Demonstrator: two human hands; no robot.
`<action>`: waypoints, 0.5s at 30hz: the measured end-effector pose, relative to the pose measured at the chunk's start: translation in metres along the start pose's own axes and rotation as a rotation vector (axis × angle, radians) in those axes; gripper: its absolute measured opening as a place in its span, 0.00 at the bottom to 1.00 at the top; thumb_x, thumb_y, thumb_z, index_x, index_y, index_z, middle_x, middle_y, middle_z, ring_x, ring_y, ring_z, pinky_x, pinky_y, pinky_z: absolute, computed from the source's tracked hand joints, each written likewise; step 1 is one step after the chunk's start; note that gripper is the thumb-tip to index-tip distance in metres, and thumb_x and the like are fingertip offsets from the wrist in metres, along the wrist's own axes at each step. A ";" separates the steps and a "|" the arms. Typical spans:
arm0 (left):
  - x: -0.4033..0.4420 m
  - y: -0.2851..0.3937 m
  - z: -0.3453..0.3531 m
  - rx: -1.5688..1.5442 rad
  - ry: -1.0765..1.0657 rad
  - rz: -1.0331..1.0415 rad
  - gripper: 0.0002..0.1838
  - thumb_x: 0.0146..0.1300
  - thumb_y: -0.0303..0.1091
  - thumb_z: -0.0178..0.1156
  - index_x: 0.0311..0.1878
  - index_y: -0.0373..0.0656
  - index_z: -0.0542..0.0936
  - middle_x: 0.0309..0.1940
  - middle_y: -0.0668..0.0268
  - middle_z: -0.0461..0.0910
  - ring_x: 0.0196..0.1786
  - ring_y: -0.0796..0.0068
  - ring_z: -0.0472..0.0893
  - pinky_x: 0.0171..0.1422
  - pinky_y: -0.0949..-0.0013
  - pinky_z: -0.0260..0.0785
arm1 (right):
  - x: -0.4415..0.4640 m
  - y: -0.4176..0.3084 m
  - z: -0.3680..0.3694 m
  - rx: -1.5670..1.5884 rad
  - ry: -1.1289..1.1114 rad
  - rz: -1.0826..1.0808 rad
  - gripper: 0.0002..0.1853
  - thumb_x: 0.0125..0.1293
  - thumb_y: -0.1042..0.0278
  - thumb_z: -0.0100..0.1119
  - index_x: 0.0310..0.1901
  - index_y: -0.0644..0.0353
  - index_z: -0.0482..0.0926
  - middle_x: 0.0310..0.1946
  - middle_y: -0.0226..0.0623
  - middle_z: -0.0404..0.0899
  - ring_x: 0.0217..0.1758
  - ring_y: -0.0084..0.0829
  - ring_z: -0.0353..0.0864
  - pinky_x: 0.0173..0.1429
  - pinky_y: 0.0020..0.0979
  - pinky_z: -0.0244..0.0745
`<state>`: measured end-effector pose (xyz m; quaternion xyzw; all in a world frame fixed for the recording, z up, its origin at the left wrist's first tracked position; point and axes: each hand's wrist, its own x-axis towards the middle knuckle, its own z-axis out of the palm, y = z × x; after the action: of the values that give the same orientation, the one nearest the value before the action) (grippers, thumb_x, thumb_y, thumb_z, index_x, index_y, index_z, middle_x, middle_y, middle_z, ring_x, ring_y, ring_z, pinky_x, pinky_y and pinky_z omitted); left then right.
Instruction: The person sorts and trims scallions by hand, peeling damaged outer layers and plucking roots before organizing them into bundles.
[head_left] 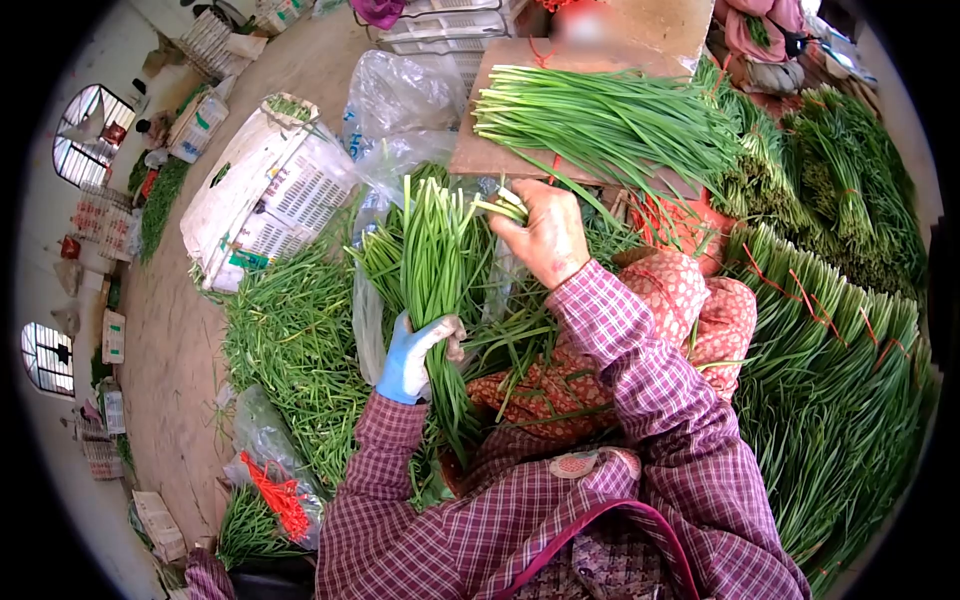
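My left hand (pixel 415 355), in a blue and white glove, is wrapped round an upright bunch of garlic chives (pixel 432 250). Their pale cut ends point up and the leaves hang down toward my lap. My bare right hand (pixel 545 232) is closed on a few chive stalks (pixel 507 205), right beside the top of that bunch. Beyond it, a larger pile of chives (pixel 600 115) lies across a brown board (pixel 475 150), with pale ends to the left.
Loose chive leaves (pixel 290 340) cover the floor at left, near a white crate (pixel 290 200). Tied chive bundles (pixel 830 400) stack along the right. Red ties (pixel 280 500) lie on plastic at lower left. Clear plastic bags (pixel 400 100) sit ahead, beside stacked crates (pixel 440 30).
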<state>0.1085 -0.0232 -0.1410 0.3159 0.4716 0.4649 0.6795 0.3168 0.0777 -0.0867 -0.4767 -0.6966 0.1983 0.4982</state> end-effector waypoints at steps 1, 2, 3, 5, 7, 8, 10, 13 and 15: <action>-0.001 0.002 0.000 -0.006 -0.006 0.005 0.13 0.59 0.32 0.62 0.44 0.36 0.75 0.28 0.61 0.77 0.25 0.76 0.73 0.30 0.69 0.69 | 0.001 0.000 -0.004 -0.017 0.012 0.020 0.16 0.49 0.66 0.65 0.39 0.67 0.80 0.31 0.49 0.81 0.36 0.47 0.82 0.43 0.40 0.77; -0.002 0.003 -0.002 -0.013 -0.011 0.011 0.14 0.59 0.33 0.62 0.45 0.36 0.75 0.28 0.61 0.77 0.25 0.76 0.73 0.30 0.69 0.69 | 0.003 0.002 -0.009 -0.066 0.021 0.041 0.16 0.49 0.66 0.65 0.40 0.65 0.80 0.31 0.46 0.81 0.34 0.44 0.82 0.42 0.40 0.78; 0.000 0.001 -0.006 -0.057 -0.020 -0.010 0.17 0.60 0.34 0.62 0.49 0.35 0.74 0.28 0.60 0.77 0.24 0.76 0.73 0.30 0.69 0.69 | 0.005 0.006 -0.014 -0.134 0.030 0.005 0.16 0.50 0.66 0.66 0.40 0.65 0.80 0.31 0.45 0.81 0.32 0.42 0.82 0.42 0.39 0.78; -0.002 0.000 -0.013 -0.057 -0.026 0.025 0.18 0.60 0.34 0.61 0.51 0.35 0.73 0.28 0.60 0.77 0.24 0.76 0.73 0.30 0.68 0.69 | 0.007 0.016 -0.024 -0.270 0.025 0.037 0.16 0.52 0.65 0.66 0.42 0.62 0.79 0.32 0.43 0.81 0.30 0.39 0.82 0.39 0.37 0.79; -0.005 0.006 -0.011 -0.013 -0.032 0.080 0.20 0.60 0.34 0.62 0.53 0.35 0.73 0.29 0.60 0.77 0.25 0.75 0.73 0.30 0.68 0.69 | 0.005 0.043 -0.025 -0.342 -0.006 0.043 0.18 0.53 0.61 0.68 0.43 0.61 0.79 0.33 0.45 0.81 0.31 0.45 0.81 0.40 0.40 0.78; -0.007 0.011 -0.006 -0.013 -0.031 0.080 0.20 0.60 0.34 0.62 0.53 0.35 0.73 0.29 0.60 0.77 0.25 0.75 0.73 0.30 0.68 0.69 | 0.003 0.053 -0.024 -0.358 -0.020 0.033 0.19 0.53 0.59 0.68 0.43 0.60 0.78 0.33 0.46 0.81 0.32 0.47 0.81 0.40 0.42 0.78; -0.007 0.017 0.007 0.031 -0.002 0.104 0.19 0.60 0.34 0.62 0.51 0.35 0.74 0.29 0.60 0.77 0.25 0.75 0.73 0.30 0.69 0.69 | 0.002 0.054 -0.019 -0.369 -0.042 0.067 0.20 0.54 0.57 0.68 0.42 0.63 0.78 0.33 0.49 0.80 0.35 0.50 0.81 0.41 0.43 0.77; -0.002 0.016 0.018 0.002 0.004 0.128 0.14 0.60 0.33 0.62 0.45 0.35 0.75 0.29 0.60 0.77 0.26 0.75 0.74 0.29 0.69 0.69 | 0.000 0.041 -0.006 -0.001 0.051 0.027 0.20 0.57 0.56 0.65 0.40 0.67 0.77 0.30 0.51 0.80 0.36 0.51 0.81 0.40 0.44 0.74; 0.003 0.015 0.028 -0.013 0.022 0.144 0.12 0.60 0.32 0.62 0.43 0.35 0.75 0.29 0.60 0.77 0.26 0.75 0.75 0.29 0.69 0.69 | 0.003 0.031 0.000 0.193 0.006 0.090 0.21 0.61 0.55 0.62 0.43 0.68 0.77 0.29 0.52 0.80 0.35 0.50 0.81 0.39 0.41 0.73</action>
<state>0.1296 -0.0147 -0.1190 0.3393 0.4523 0.5189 0.6411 0.3308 0.0953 -0.1086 -0.4578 -0.6506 0.2851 0.5346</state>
